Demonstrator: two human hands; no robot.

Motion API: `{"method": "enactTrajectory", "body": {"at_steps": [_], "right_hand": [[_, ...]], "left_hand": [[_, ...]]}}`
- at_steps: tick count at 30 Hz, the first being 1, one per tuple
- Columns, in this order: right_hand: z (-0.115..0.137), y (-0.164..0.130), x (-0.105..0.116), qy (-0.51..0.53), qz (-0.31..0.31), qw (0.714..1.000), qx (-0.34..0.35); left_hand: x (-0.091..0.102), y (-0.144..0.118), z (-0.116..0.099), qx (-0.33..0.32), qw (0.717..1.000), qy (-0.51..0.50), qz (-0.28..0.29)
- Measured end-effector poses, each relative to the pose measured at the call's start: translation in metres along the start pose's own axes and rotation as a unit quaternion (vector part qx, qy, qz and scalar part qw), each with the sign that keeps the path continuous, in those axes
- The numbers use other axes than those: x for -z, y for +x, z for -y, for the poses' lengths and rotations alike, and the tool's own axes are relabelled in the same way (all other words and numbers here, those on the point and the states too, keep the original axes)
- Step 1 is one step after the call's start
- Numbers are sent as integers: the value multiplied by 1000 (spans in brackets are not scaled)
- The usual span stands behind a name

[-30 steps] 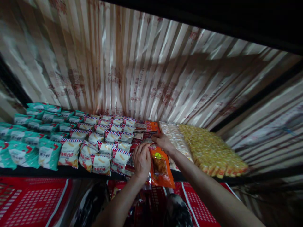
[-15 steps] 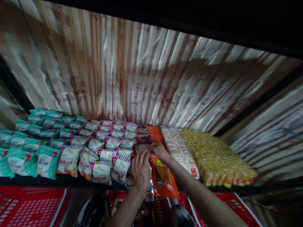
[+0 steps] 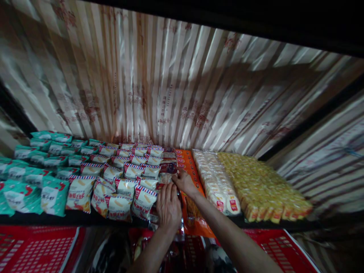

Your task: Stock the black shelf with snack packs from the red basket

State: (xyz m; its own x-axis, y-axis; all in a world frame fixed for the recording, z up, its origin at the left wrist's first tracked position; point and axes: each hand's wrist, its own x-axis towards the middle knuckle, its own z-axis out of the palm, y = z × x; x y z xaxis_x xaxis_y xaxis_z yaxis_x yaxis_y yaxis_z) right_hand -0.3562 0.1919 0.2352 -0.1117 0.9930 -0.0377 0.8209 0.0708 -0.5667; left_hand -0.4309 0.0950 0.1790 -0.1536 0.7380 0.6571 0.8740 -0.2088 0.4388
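My left hand (image 3: 170, 204) lies palm down, fingers stretched forward, on a narrow row of dark red snack packets near the shelf's front edge. Just beyond it, my right hand (image 3: 186, 182) has its fingers bent together at a dark red snack packet (image 3: 168, 168) in the same row; its fingertips are partly hidden. To the right of that row runs a line of orange snack packets (image 3: 187, 159), partly covered by my right wrist. White bags with striped edges (image 3: 144, 200) stand close on the left of my left hand.
Turquoise bags (image 3: 54, 195) fill the shelf's left end. Right of the orange packets lie clear-wrapped white packs (image 3: 214, 178) and yellow packs (image 3: 261, 185). Red baskets (image 3: 36, 246) stand below the front edge. A pleated sheet (image 3: 176, 83) hangs behind, with a dark beam overhead.
My right hand has shifted slightly left along the dark red packets, its fingers more bent. My left hand stays nearly in place. The view has moved a little.
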Motion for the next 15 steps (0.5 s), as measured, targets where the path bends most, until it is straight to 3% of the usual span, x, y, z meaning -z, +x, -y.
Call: {"method": "enactTrajectory", "body": {"at_steps": [8,15], "right_hand": [[15,-7,9,-123,8,992,34],[21,-18,11,-241,14,970,20]], "left_hand": [[8,10,3,-27,1000,3,11],[4,-9,2,-42,997,17,61]]}}
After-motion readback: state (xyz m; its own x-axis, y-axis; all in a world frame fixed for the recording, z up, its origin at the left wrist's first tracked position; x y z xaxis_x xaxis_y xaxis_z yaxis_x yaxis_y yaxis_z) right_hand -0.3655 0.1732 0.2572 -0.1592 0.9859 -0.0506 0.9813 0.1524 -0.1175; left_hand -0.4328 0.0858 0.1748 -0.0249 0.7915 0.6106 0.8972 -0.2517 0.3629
